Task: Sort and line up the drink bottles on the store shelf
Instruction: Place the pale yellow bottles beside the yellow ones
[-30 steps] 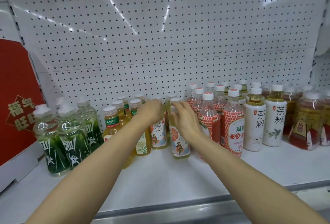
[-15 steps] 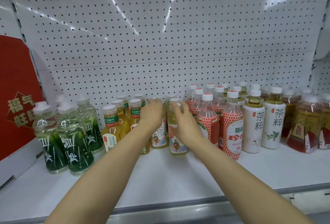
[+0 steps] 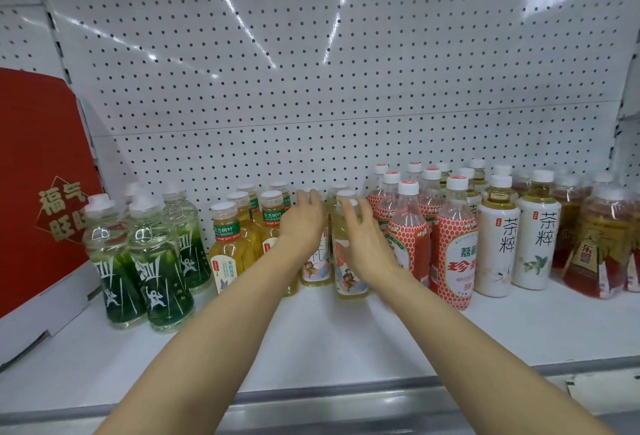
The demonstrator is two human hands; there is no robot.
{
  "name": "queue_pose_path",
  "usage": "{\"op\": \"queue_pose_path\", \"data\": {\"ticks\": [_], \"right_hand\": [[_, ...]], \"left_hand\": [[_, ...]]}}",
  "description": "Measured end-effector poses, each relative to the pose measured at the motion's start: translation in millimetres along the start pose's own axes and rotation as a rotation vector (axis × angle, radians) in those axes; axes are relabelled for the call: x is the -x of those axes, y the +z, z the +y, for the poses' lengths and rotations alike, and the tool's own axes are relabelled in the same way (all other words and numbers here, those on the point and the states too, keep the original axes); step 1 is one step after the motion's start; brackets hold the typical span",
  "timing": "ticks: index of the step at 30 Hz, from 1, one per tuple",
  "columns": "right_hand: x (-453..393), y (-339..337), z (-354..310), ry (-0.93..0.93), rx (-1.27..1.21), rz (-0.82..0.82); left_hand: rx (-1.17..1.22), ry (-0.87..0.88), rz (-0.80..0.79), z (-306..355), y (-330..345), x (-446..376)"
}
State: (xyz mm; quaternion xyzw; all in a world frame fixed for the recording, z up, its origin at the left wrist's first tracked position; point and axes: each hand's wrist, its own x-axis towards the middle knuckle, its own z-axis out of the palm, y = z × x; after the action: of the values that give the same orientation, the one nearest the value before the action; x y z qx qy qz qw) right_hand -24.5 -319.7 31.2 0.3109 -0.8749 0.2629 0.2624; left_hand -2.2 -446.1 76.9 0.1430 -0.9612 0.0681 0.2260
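Observation:
Two pale yellow tea bottles with illustrated labels stand side by side at the middle of the white shelf (image 3: 346,348). My left hand (image 3: 304,223) reaches over the left bottle (image 3: 313,270) and holds it near its cap. My right hand (image 3: 363,240) curls round the neck and shoulder of the right bottle (image 3: 346,282), which stands slightly nearer the front. Both bottles are upright on the shelf. My hands hide their upper halves.
Left of my hands stand yellow tea bottles with green labels (image 3: 227,247), then green bottles (image 3: 162,271) and a red box (image 3: 38,174). Right of them are red honeycomb bottles (image 3: 453,254), white bottles (image 3: 495,247) and amber bottles (image 3: 595,254). A pegboard (image 3: 311,88) backs the shelf.
My hands have come closer together and the two pale tea bottles have slid a little back toward the rows. The other bottles stay put.

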Motion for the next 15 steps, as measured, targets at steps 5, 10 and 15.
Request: {"op": "queue_pose_path", "data": {"ticks": [5, 10, 15], "right_hand": [[11, -1, -4, 0.001, 0.087, 0.043], [21, -2, -8, -0.136, 0.222, 0.187], [30, 11, -31, -0.265, 0.145, 0.167]], "left_hand": [[-0.047, 0.068, 0.083, -1, 6, 20], [0.125, 0.105, 0.461, -38, 16, 71], [0.538, -0.438, 0.588, -86, 39, 119]]}}
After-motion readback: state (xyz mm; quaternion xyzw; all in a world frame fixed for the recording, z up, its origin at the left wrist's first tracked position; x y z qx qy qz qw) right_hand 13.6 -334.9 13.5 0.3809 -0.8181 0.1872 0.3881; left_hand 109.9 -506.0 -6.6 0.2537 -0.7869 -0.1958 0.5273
